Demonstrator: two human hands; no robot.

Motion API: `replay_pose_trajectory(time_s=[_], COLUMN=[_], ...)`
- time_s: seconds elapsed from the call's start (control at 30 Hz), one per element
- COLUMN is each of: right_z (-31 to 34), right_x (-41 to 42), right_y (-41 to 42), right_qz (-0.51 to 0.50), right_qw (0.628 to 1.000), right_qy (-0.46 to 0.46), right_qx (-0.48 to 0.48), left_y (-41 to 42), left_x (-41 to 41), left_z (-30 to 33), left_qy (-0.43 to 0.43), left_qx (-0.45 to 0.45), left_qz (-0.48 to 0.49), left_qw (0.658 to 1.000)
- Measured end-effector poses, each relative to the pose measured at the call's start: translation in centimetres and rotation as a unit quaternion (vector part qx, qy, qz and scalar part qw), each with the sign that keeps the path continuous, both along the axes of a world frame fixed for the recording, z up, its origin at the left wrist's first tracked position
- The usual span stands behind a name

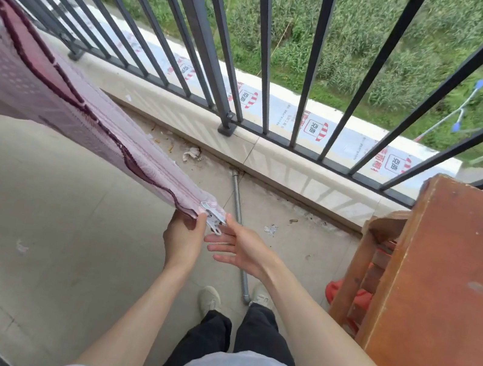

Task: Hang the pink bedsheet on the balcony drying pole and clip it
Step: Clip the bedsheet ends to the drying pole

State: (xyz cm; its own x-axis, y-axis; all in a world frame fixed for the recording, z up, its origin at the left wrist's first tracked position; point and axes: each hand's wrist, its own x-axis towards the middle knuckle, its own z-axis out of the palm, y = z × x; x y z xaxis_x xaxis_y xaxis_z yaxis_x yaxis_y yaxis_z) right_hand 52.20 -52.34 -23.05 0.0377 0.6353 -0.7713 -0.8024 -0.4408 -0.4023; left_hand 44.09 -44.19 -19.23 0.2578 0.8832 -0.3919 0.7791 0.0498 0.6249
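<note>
Pink bedsheet [56, 97] hangs folded over a line that runs from upper left of the view down to the hands; the pole itself is covered by the fabric and not visible. A dark maroon hem wavers along the sheet's upper face. Left hand [183, 238] grips the near end of the sheet from below, thumb pressed on the fabric edge, fingers curled under it. A white clip [212, 218] sits on the sheet's end corner, just right of the left thumb, between the two hands. Right hand [239, 246] is spread, palm facing left, fingers straight and loose; its thumb tip is at or just beside the clip, contact cannot be confirmed. Below the right hand a grey metal pipe [239, 233] lies on the tiled floor, running toward the person's shoes. Beyond both hands stands the black balcony railing [232, 98] on a pale kerb. To the right of the right forearm is a reddish wooden cabinet [454, 298], with a wooden stool [363, 267] against its left side.
</note>
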Motion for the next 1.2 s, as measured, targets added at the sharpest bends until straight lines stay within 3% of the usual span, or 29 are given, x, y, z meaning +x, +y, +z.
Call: replay_pose_trajectory(time_s=[0.07,0.17,0.27,0.37,0.5,0.73,0.93,1.1,1.2], right_z=[0.6,1.6,2.6,3.6,4.4,4.0,1.2,-1.1,-1.6], right_x=[-0.6,-1.6,-3.3,-6.3,-11.5,-18.6,-18.5,-19.2,-19.4], right_y=[-1.5,-5.4,-11.4,-17.7,-25.6,-36.3,-41.1,-41.9,-42.8], right_qz=[0.004,0.032,0.071,0.061,0.03,-0.079,-0.107,-0.138,-0.163], right_qw=[0.996,0.954,0.879,0.815,0.736,0.701,0.682,0.675,0.668], right_qy=[-0.083,-0.283,-0.445,-0.527,-0.561,-0.472,-0.463,-0.486,-0.508], right_qx=[-0.028,-0.091,-0.158,-0.234,-0.377,-0.528,-0.556,-0.539,-0.519], left_y=[-1.0,-2.6,-4.5,-6.9,-11.8,-22.5,-32.0,-39.3,-42.0], left_x=[-0.8,-2.6,-3.6,-3.5,-4.1,-5.3,-1.8,0.6,1.5], left_z=[0.1,-0.4,-1.0,-1.1,-1.0,-1.4,-3.0,-4.6,-5.4], left_qy=[-0.011,0.005,0.053,0.08,0.072,0.022,0.021,-0.013,-0.031], left_qx=[-0.004,0.028,0.124,0.181,0.191,0.186,0.225,0.186,0.165], left_qz=[-0.056,-0.247,-0.458,-0.603,-0.733,-0.839,-0.858,-0.868,-0.884], left_qw=[0.998,0.969,0.879,0.773,0.649,0.511,0.461,0.459,0.437])
